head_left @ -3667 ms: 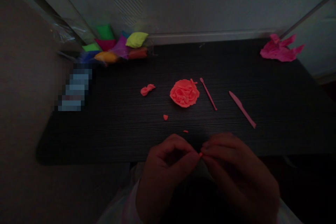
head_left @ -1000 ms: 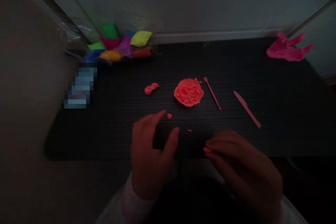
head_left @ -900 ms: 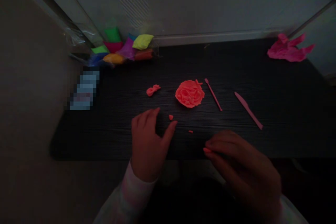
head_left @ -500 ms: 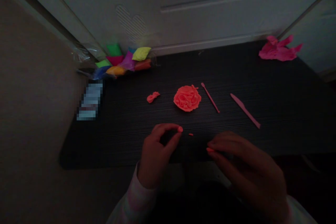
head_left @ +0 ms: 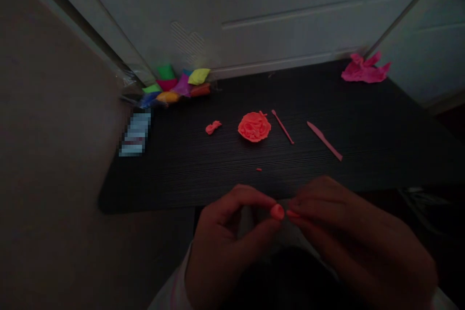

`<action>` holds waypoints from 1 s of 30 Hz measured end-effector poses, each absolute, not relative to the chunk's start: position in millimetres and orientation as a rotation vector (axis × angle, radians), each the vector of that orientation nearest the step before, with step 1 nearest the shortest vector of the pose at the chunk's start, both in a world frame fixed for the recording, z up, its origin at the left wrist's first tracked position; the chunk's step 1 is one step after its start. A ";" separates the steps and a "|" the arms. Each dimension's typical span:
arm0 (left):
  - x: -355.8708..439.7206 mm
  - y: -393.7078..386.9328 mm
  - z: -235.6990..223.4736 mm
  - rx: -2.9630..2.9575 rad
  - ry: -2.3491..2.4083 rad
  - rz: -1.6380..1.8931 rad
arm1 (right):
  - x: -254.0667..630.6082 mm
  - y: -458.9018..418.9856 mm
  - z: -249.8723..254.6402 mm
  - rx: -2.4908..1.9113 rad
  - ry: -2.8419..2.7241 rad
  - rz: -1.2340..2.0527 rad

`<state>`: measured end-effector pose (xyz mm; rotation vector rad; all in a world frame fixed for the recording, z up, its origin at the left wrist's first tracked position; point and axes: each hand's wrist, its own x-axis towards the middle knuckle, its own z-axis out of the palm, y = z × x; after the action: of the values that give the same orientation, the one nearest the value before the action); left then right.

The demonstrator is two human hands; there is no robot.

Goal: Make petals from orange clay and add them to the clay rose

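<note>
Between the thumb and forefinger of my left hand (head_left: 232,232) is a small rolled piece of orange-pink clay (head_left: 277,211). My right hand (head_left: 348,232) pinches another bit of the same clay (head_left: 292,214), mostly hidden by its fingers. The two pieces are close together, just in front of the table's near edge. Beyond them on the dark table (head_left: 174,174) sits a ruffled clay flower (head_left: 254,127). A twisted lump of clay (head_left: 213,127) lies left of the flower, and a tiny clay scrap (head_left: 259,169) lies nearer to me.
A thin pink modelling tool (head_left: 282,127) and a pink plastic knife (head_left: 324,141) lie right of the flower. Several coloured clay packets (head_left: 181,85) sit at the back left, near a blurred-out pale object (head_left: 136,134). Crumpled pink material (head_left: 365,69) stands at the back right.
My left hand has moved right and toward me, bringing its clay up close to the piece in my right hand. The camera view has shifted slightly.
</note>
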<state>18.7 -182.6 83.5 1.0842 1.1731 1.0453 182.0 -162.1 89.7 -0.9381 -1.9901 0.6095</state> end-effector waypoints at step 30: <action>17.8 -202.3 90.0 1.222 1.229 1.029 | 189.7 -177.8 101.2 -0.876 -2.220 0.465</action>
<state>17.8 -202.3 90.0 1.2225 1.2294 1.0292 189.7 -177.8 101.2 -0.8757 -2.2200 0.4647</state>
